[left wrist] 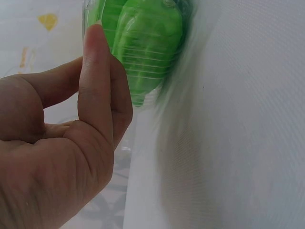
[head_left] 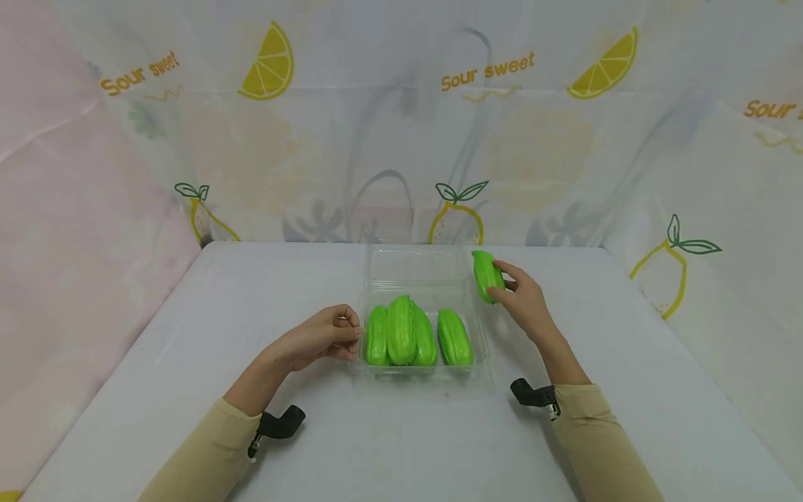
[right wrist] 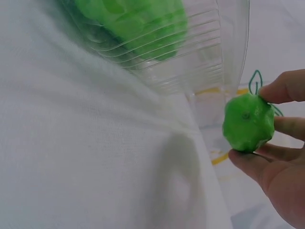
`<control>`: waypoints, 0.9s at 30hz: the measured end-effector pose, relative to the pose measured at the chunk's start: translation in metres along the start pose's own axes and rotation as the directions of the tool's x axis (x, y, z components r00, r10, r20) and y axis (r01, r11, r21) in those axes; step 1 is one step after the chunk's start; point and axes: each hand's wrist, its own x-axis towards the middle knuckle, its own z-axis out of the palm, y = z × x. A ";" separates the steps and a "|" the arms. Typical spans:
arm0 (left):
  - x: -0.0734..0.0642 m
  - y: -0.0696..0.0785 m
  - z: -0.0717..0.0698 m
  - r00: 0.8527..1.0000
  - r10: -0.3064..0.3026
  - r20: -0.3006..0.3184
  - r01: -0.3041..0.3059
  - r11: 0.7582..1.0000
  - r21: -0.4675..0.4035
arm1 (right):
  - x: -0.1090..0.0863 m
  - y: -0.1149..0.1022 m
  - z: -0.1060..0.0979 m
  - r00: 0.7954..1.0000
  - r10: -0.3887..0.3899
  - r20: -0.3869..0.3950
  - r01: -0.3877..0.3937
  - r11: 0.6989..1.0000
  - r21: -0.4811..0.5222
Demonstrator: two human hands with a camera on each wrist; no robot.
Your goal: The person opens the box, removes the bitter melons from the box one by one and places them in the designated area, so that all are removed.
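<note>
A clear plastic clamshell box (head_left: 479, 348) sits on the table in the head view, its lid (head_left: 417, 265) folded back. Several green ridged bitter melons (head_left: 401, 331) lie in it, bunched at the left, with one bitter melon (head_left: 455, 338) apart at the right. My left hand (head_left: 326, 336) pinches the box's left rim between thumb and curled fingers. Beyond the box's right side, my right hand (head_left: 522, 296) grips another bitter melon (head_left: 488, 277) above the table. In the right wrist view, the blunt end of this bitter melon (right wrist: 248, 121) shows between thumb and fingers.
The box stands on a white-covered table (head_left: 414, 439). A pale cloth (head_left: 389, 125) printed with lemons rises behind it, and similar cloth hangs at both sides. Black wrist devices (head_left: 282, 422) are strapped at both sleeves.
</note>
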 end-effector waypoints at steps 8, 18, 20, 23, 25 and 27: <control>0.000 -0.001 0.000 1.000 -0.001 -0.001 0.001 1.000 -0.003 | 0.001 0.006 0.002 0.999 0.029 0.027 -0.029 1.000 0.002; 0.000 -0.001 0.001 1.000 -0.002 0.008 0.002 1.000 -0.009 | 0.003 0.020 0.009 0.997 0.060 0.051 -0.056 0.996 -0.063; -0.001 -0.001 0.001 1.000 0.003 0.013 -0.002 1.000 -0.010 | 0.003 0.022 0.010 0.996 0.060 0.059 -0.056 0.996 -0.067; -0.002 0.000 0.000 1.000 0.006 0.017 -0.005 1.000 -0.010 | 0.003 0.023 0.010 0.996 0.059 0.065 -0.055 0.996 -0.071; -0.002 0.000 0.000 1.000 0.004 0.016 -0.004 1.000 -0.012 | 0.003 0.023 0.010 0.996 0.061 0.071 -0.056 0.995 -0.077; -0.002 0.000 0.000 1.000 0.001 0.014 -0.001 1.000 -0.011 | 0.002 0.023 0.010 0.995 0.067 0.072 -0.061 0.995 -0.079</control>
